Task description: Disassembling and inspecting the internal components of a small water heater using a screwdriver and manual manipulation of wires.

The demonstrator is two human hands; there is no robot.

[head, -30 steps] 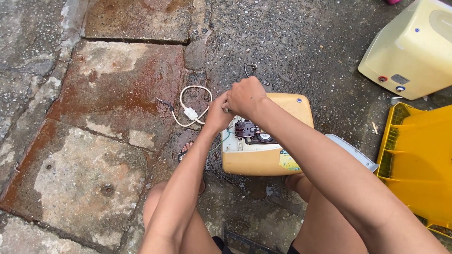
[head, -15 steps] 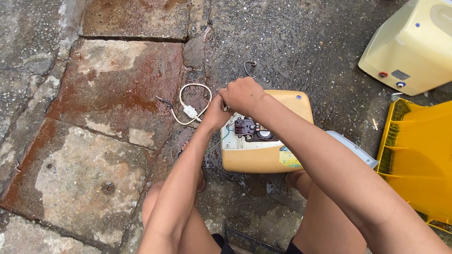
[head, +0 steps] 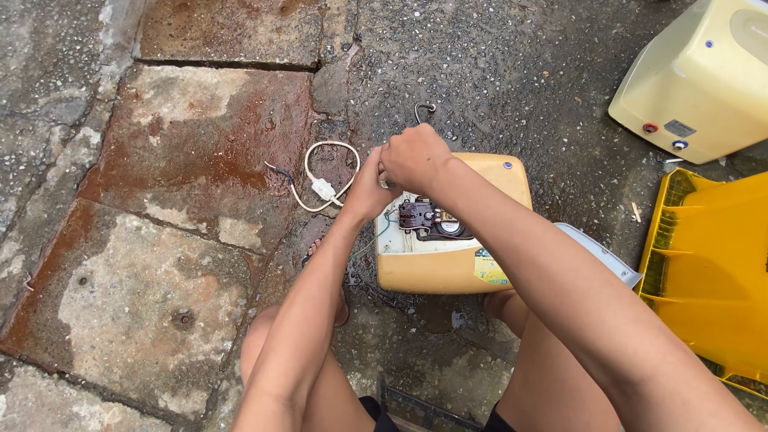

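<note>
Squatting over small yellow heater unit (head: 448, 264), cover off, lying on wet pavement (head: 496, 72) between my knees. My right hand (head: 414, 158) is clenched in a fist at the unit's top-left corner, prob. around a tool or part, but can't see what's inside the fist. My left hand (head: 366, 192) is pressed up next to it, thumb side against the same corner; grip hidden behind the wrist, can't tell if it's closed on anything.

Exposed black thermostat/switch block (head: 428, 218) w/ thin wires sits just below both hands.

Risks as I judge them:
- ground looks wet, unit has open electrics, so water could get into the block.
- both hands pulling/twisting at one corner; if it gives suddenly my knuckles could hit the black block or tear the thin wires.
- unit isn't braced, only resting on the ground, so it could slide or tip toward my feet.
- white cable loop w/ connector (head: 324, 188) lies just left of my left wrist, easy to snag or drag.
- small metal hook (head: 424, 108) on the ground beyond hands could get lost.

Bigger cream tank (head: 704, 80) and yellow plastic bin (head: 712, 280) are off to the right, well apart.
</note>
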